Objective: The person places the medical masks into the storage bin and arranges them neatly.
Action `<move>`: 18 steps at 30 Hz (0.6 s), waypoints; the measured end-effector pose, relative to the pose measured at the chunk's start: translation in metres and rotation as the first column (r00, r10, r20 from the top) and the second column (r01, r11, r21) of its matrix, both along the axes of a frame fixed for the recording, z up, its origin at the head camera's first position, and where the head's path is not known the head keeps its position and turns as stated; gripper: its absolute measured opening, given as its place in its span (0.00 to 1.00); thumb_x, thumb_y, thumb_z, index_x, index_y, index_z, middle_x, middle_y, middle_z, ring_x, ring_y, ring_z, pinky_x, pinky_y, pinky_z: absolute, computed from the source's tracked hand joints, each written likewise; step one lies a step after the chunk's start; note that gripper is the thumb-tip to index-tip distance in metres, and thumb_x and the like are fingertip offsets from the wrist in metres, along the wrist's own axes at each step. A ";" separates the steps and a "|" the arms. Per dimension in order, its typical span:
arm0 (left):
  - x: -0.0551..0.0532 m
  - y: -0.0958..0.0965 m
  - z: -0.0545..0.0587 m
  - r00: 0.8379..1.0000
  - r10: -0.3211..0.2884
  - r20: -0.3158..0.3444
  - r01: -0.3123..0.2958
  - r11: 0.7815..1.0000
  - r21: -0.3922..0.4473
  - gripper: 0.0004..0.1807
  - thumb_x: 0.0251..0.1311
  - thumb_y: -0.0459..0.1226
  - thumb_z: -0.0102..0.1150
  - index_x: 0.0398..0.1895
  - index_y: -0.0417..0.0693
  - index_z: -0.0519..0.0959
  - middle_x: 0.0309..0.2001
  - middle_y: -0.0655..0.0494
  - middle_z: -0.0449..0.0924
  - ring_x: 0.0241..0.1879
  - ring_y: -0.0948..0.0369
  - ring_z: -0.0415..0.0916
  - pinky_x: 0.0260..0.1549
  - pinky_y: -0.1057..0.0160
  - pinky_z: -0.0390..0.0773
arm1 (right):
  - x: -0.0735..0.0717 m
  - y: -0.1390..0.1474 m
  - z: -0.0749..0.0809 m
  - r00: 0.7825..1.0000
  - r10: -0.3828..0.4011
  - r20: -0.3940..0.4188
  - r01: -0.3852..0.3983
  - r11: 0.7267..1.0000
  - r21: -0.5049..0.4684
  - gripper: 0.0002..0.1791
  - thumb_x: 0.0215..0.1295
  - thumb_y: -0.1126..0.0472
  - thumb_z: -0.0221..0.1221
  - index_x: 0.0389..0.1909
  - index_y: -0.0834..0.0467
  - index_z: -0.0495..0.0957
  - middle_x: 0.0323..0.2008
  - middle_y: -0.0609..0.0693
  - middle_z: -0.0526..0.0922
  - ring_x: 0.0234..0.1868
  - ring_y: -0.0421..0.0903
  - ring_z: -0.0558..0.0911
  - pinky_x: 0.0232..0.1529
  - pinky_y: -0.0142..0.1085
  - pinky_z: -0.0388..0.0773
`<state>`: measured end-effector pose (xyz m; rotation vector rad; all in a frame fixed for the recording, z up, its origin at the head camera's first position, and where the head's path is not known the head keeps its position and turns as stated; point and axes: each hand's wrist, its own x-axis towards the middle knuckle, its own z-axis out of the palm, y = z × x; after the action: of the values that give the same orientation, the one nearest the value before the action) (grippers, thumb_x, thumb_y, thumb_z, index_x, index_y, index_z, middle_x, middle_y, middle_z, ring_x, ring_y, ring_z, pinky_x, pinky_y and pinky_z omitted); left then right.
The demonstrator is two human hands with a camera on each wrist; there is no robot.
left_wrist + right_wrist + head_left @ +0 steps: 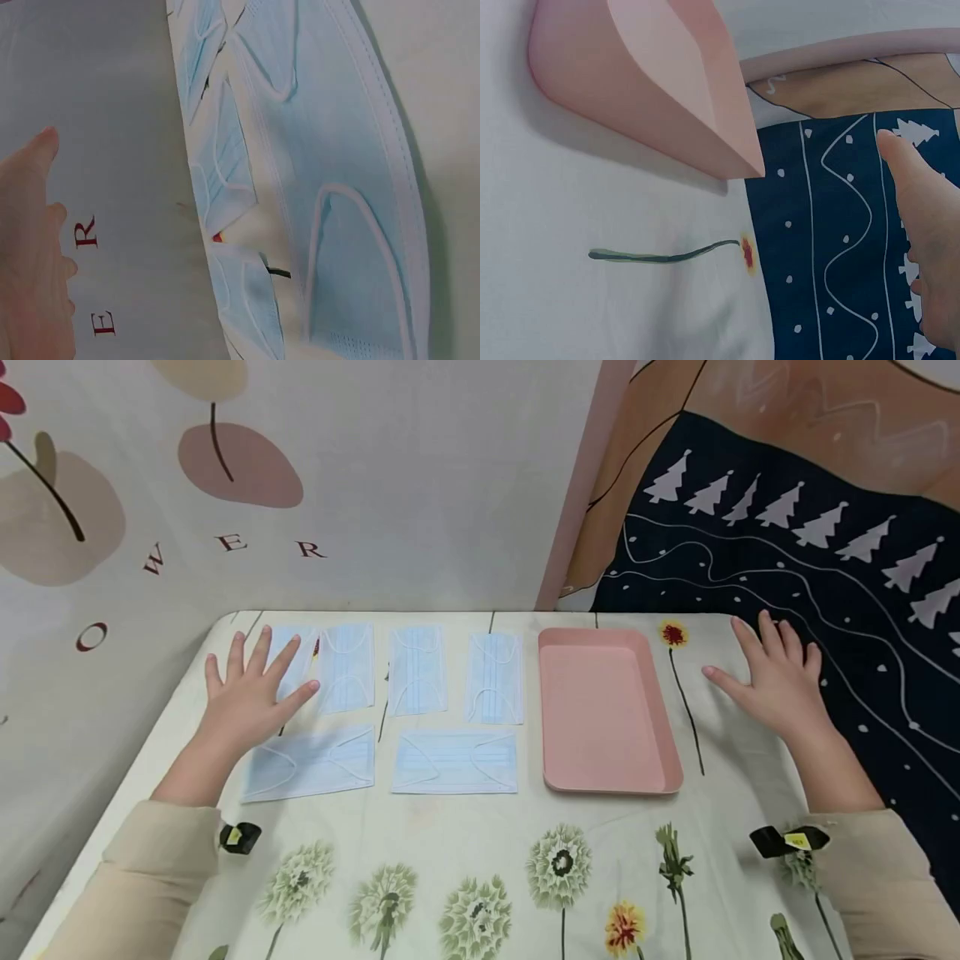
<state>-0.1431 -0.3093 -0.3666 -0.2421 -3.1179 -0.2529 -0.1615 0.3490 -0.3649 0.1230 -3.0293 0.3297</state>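
My left hand (246, 703), fingers spread, hovers at the left end of the table and overlaps a light blue face mask (294, 647) in the head view. Several such masks lie flat beside it in a back row, among them one mask (495, 681) nearest the tray. Two more lie sideways in front: a left mask (311, 766) and a right mask (454, 763), which has white ear loops. A shallow pink tray (611, 710) stands right of them, with nothing in it. Beyond its right side my right hand (783, 685) is held with fingers spread, holding nothing.
A white tablecloth (420, 835) with printed flowers covers the table. Behind it rises a pale wall (420, 485) with letters and painted shapes. Dark blue fabric (750, 552) with white trees hangs at the back right. Each wrist wears a black strap (240, 837).
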 end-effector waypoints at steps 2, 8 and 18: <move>0.002 0.003 0.000 1.000 -0.005 -0.018 0.005 1.000 0.007 0.43 0.66 0.64 0.36 0.77 0.56 0.41 0.75 0.41 0.26 0.69 0.46 0.10 0.57 0.33 0.16 | 0.003 -0.001 0.000 1.000 0.008 -0.017 -0.008 1.000 -0.014 0.48 0.66 0.33 0.47 0.77 0.51 0.39 0.74 0.64 0.33 0.72 0.63 0.31 0.61 0.66 0.24; 0.007 0.016 -0.002 0.997 -0.029 -0.066 0.031 0.999 0.041 0.42 0.66 0.63 0.40 0.77 0.57 0.44 0.75 0.39 0.32 0.71 0.43 0.16 0.59 0.34 0.19 | 0.012 -0.004 -0.004 0.997 0.042 -0.068 -0.049 0.993 -0.103 0.46 0.67 0.37 0.50 0.76 0.52 0.41 0.75 0.60 0.34 0.72 0.63 0.35 0.62 0.66 0.25; 0.016 0.047 -0.006 0.983 -0.117 -0.138 0.133 0.985 0.111 0.41 0.66 0.60 0.45 0.76 0.53 0.51 0.74 0.39 0.43 0.72 0.42 0.29 0.62 0.34 0.28 | 0.021 -0.013 -0.018 0.990 0.079 -0.117 -0.107 0.961 -0.257 0.43 0.67 0.44 0.55 0.76 0.54 0.47 0.74 0.61 0.42 0.71 0.67 0.42 0.63 0.66 0.30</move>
<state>-0.1271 -0.2621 -0.3724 -0.4355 -2.9485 -0.4061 -0.1403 0.3357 -0.3828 0.2547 -2.8483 0.7045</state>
